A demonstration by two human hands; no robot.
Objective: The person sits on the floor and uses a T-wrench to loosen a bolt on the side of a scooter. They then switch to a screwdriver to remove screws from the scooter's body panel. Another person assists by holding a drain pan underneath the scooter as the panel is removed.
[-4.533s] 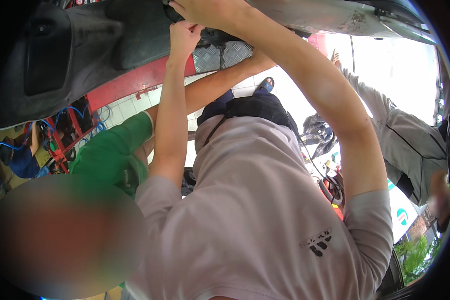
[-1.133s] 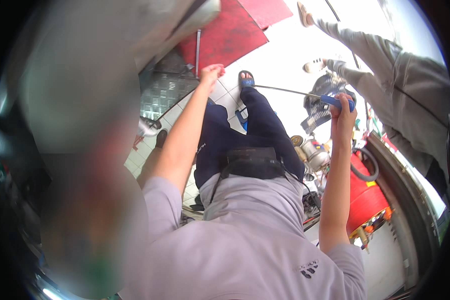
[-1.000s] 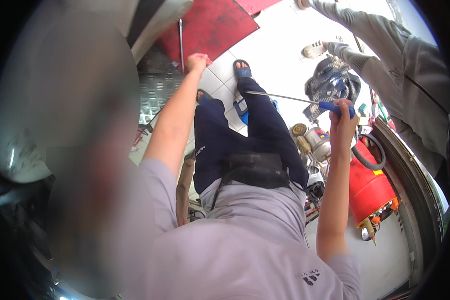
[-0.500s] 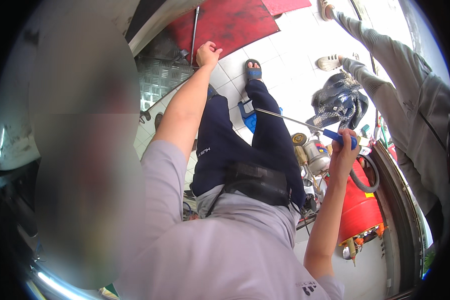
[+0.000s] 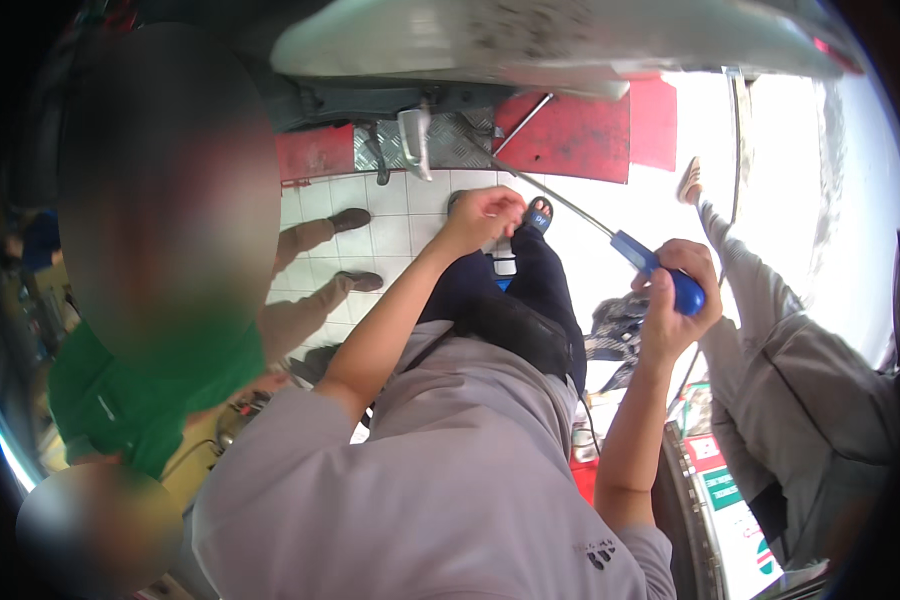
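Observation:
My right hand (image 5: 682, 295) is wrapped round the blue handle of a long screwdriver (image 5: 625, 247). The metal shaft slants up and to the left, its far end near a diamond-plate metal panel (image 5: 460, 148). Left of it, my left hand (image 5: 485, 217) is raised in front of me with its fingers curled in. Whatever those fingers hold, if anything, is hidden. Ahead of both hands hangs a scuffed, pale vehicle body panel (image 5: 560, 45), with a silver bracket-like part (image 5: 414, 142) below its dark underside. Neither hand touches the panel.
A red platform (image 5: 570, 130) with a metal rod (image 5: 523, 123) lies beyond my feet. A person in a green shirt (image 5: 160, 385) is close on the left; another in grey clothes (image 5: 820, 400) stands on the right. A dark patterned cloth (image 5: 615, 330) lies on the tiled floor.
My view has swung, bringing the pale panel overhead and the green-shirted person into sight. My left hand is now lower and nearer the screwdriver, which my right hand keeps holding.

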